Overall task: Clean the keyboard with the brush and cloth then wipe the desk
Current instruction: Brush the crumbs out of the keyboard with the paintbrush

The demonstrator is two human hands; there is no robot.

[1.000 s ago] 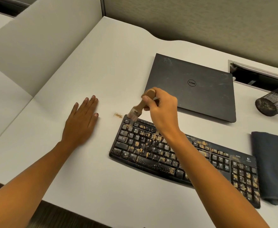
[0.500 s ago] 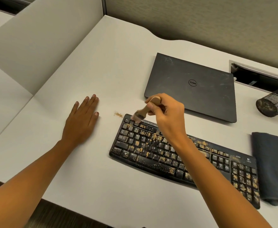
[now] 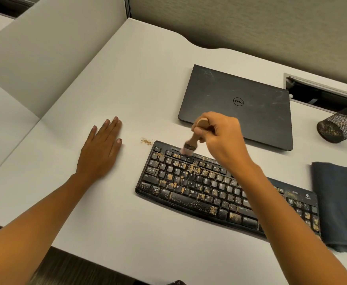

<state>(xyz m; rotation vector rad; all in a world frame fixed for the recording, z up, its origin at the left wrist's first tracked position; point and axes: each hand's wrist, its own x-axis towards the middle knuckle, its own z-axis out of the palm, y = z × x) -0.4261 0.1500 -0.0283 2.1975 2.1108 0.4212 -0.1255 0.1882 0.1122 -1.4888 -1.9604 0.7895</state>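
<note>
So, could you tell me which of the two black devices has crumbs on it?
The keyboard, speckled with tan crumbs; the closed laptop behind it shows none.

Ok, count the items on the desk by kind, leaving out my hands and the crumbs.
Keyboard: 1
Laptop: 1
Brush: 1
Cloth: 1
Mesh cup: 1
Total: 5

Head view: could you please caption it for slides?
Right hand holds brush on gritty keyboard; left hand flat on desk.
</note>
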